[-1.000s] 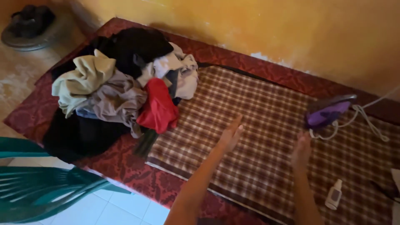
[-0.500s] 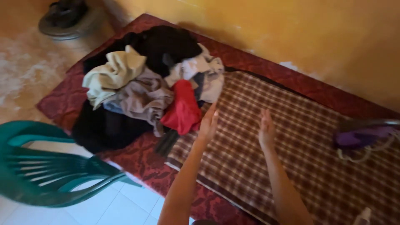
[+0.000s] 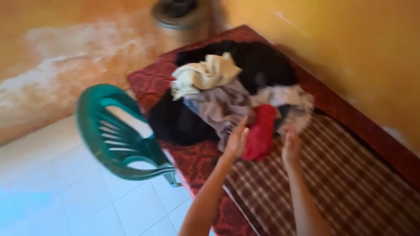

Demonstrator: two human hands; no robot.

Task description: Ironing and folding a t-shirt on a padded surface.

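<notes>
A heap of clothes (image 3: 227,94) lies on a dark red patterned mat (image 3: 148,83): cream, grey, black, white and red pieces. My left hand (image 3: 236,140) is open, fingers together, right at the grey garment (image 3: 227,109) and the red garment (image 3: 261,131). My right hand (image 3: 291,146) is open too, hovering just right of the red garment above a brown checked cloth (image 3: 345,183). Neither hand holds anything. The picture is blurred by head motion.
A green plastic chair (image 3: 116,135) stands on the white tiled floor (image 3: 65,192) left of the mat. A round dark fan base (image 3: 179,15) sits at the top by the yellow wall (image 3: 350,48).
The view has swung left toward the clothes heap; the purple iron has left the frame. Both hands have moved from the checked cloth up to the edge of the heap.
</notes>
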